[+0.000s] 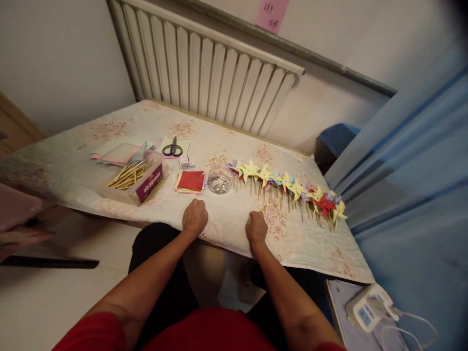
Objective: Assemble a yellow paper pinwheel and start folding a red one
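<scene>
Broadly, a cloth-covered surface (91,185) spreads below a white radiator (204,73). Along its right side lies a row of paper pinwheels (288,187) on sticks. Both hands rest at the near edge, curled loosely and holding nothing: left hand (195,217) just before a red paper stack (190,181), right hand (256,228) near the pinwheels. Between the stack and the row sits a small dish of pins (220,180).

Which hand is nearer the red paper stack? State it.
Left. The left hand rests on the table edge just below the red paper stack; the right hand lies farther right, below the pinwheels.
</scene>
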The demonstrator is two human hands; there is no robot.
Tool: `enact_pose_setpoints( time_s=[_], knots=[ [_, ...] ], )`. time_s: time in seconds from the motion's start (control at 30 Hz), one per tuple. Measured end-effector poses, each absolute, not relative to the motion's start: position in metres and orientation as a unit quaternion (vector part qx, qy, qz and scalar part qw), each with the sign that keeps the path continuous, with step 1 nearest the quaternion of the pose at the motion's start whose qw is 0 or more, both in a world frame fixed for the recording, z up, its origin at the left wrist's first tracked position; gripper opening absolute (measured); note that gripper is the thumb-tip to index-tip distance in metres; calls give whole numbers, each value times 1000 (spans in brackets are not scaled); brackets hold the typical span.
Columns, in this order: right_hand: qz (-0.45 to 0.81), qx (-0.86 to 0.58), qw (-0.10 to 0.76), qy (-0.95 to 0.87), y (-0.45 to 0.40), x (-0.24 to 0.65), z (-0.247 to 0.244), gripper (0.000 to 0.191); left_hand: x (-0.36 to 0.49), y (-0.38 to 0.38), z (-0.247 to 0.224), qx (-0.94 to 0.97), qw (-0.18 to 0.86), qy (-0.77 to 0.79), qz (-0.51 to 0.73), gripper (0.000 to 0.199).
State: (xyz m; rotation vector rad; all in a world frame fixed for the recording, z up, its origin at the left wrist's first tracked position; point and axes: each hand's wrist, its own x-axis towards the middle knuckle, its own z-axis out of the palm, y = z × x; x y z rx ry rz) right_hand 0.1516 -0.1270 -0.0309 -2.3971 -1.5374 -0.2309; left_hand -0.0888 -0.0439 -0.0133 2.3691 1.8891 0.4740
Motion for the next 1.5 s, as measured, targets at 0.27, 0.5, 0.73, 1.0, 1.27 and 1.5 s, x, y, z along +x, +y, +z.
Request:
enact_pose_setpoints(
  time_s=[0.27,0.5,0.73,1.0,1.27,1.5],
  knots=[
    [-96,-834,131,-527,-125,153,-34,14,-90,-40,-12,752,92,623,193,22],
    [-96,-842,103,-520,-123,152,-32,15,-100,-20,-5,695,138,635,308,18],
    [-87,-845,87,-520,-123,150,-28,15,-116,9,4,724,94,596,333,21],
    [-72,-847,80,-521,-122,148,-26,15,-120,31,2,783,88,546,286,35],
    [-58,-845,71,-527,-122,146,-22,18,-122,43,9,808,60,552,198,29],
    [-48,-845,66,-528,-123,144,-18,19,-127,51,20,804,76,575,128,21]
  ],
)
